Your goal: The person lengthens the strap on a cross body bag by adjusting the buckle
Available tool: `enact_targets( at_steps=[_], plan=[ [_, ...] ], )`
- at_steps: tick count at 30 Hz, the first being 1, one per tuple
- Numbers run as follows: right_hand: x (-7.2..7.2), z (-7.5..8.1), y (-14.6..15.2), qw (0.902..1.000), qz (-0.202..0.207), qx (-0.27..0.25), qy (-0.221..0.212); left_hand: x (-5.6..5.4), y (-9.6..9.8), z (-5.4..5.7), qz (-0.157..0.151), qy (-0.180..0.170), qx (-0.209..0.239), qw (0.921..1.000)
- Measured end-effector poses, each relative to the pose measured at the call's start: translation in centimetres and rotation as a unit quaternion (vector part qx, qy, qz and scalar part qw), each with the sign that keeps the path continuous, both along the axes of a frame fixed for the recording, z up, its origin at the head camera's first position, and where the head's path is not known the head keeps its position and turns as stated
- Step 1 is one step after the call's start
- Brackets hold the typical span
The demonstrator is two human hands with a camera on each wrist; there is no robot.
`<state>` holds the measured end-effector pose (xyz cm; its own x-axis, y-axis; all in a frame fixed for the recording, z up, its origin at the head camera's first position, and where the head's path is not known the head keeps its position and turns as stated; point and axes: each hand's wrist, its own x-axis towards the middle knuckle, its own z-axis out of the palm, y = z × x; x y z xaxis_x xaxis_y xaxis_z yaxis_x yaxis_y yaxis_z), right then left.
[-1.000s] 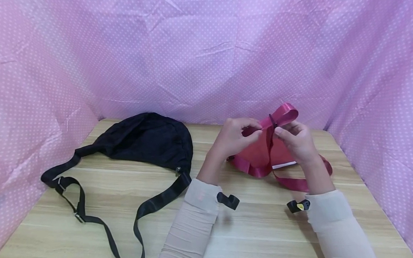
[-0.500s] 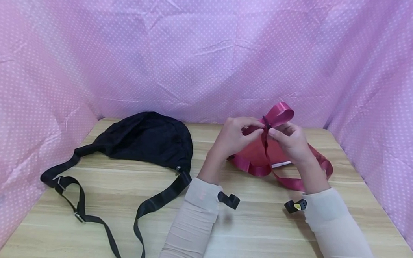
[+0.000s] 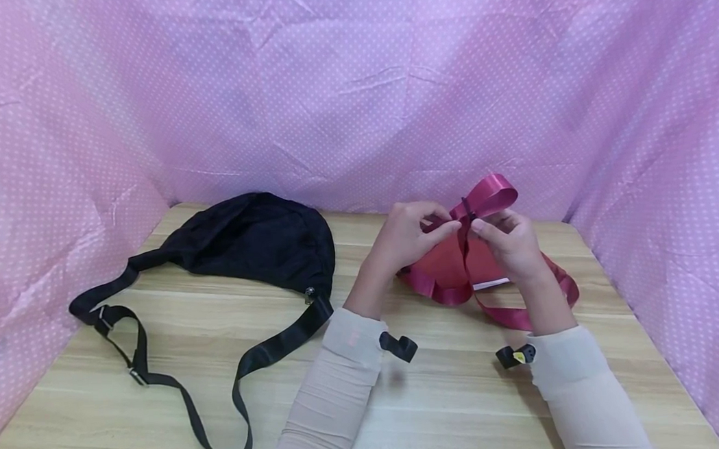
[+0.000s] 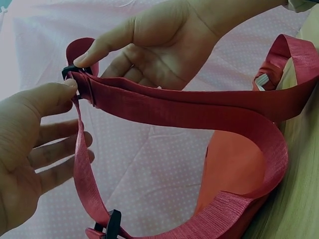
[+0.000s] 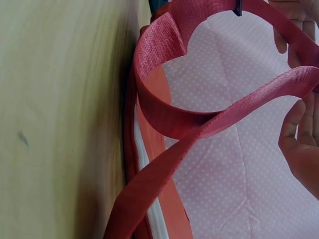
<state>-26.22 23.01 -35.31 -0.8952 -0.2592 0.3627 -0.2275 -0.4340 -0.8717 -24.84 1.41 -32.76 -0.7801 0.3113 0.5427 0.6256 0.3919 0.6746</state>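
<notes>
A red bag (image 3: 448, 264) with a satiny crimson strap (image 3: 493, 194) lies on the table at the right in the head view. Part of the strap is raised off the bag and loops up through a black slider buckle (image 4: 75, 71). My left hand (image 3: 405, 235) pinches the strap beside this buckle between thumb and index finger, its other fingers spread in the left wrist view. From the other side, my right hand (image 3: 512, 244) pinches at the buckle, thumb on its black edge. A second black buckle (image 4: 112, 224) sits lower on the strap. The right wrist view cuts off both fingertips.
A black waist bag (image 3: 262, 247) lies at the left on the wooden table (image 3: 445, 411), its black strap (image 3: 262, 354) looped toward the front. Pink dotted cloth (image 3: 352, 101) hangs behind and at both sides. The red bag's white zipper (image 5: 155, 219) faces the near side.
My right hand and the buckle have moved left toward my left hand, then slightly back right. The raised strap loop has shifted with them. My left hand has barely moved.
</notes>
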Motion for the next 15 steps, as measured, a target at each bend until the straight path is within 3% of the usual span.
enact_targets(
  at_steps=[6, 15],
  plan=[
    [-0.03, 0.0, -0.02, 1.0, 0.003, -0.008, 0.001, 0.03, 0.0, 0.05, -0.007, 0.024, -0.034, 0.9991],
    [-0.28, 0.02, 0.37, 0.9997, -0.001, -0.023, 0.002, -0.05, -0.07, 0.03, -0.054, -0.01, -0.113, 0.9921]
  ],
)
